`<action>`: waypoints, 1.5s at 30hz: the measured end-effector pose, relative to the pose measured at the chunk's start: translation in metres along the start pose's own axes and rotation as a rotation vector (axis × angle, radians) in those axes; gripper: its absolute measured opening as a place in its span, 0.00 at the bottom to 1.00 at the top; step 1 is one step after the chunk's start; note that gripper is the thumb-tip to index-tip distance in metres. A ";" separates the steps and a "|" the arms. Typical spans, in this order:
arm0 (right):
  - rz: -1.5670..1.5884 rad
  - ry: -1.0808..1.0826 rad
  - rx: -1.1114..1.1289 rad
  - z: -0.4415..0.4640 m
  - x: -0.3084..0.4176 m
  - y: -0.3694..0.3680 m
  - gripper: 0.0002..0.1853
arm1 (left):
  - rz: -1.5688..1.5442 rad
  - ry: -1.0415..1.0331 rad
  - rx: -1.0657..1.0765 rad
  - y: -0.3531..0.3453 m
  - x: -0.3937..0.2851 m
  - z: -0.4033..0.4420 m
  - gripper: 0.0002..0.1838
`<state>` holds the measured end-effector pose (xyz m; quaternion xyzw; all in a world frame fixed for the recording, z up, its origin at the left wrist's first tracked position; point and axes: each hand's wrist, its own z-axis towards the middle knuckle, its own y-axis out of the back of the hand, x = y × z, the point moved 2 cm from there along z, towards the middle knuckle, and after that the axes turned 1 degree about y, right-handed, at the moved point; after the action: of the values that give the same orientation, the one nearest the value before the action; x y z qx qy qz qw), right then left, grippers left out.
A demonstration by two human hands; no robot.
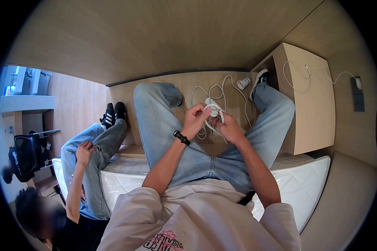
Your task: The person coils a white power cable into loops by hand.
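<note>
I had the left hand's (195, 120) and right hand's (229, 128) fingers clamped on a looped white cable (221, 116), held between the seated wearer's knees. More cord (224, 94) lay looped on the floor (183, 118), with a white container (243, 83) far right. Right: wooden cabinet (309, 113), thin charging cable (297, 91) on top. Left, I saw another person's hand (85, 153) resting on their leg; whether those fingers pressed together, I couldn't tell.

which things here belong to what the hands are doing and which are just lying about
In the job:
- left hand, right hand
- looped white cable they hold
- white cord below, likely same bundle

Lying about:
- white container
- thin cable on the cabinet
</note>
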<state>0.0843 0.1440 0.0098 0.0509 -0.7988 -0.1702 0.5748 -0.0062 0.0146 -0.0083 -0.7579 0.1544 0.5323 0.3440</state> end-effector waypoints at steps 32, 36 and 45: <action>0.140 -0.177 0.344 -0.001 -0.005 -0.017 0.10 | -0.472 0.167 -0.246 -0.002 -0.015 0.002 0.16; 0.020 -0.221 0.254 -0.005 0.002 -0.014 0.10 | -0.583 0.242 -0.240 -0.002 -0.013 0.003 0.16; 0.141 -0.252 0.299 -0.007 0.005 -0.015 0.14 | -0.746 0.282 -0.050 -0.007 -0.008 0.002 0.16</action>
<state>0.0878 0.1267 0.0113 0.0581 -0.8823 -0.0142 0.4669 -0.0065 0.0201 0.0011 -0.8358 -0.0989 0.2650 0.4706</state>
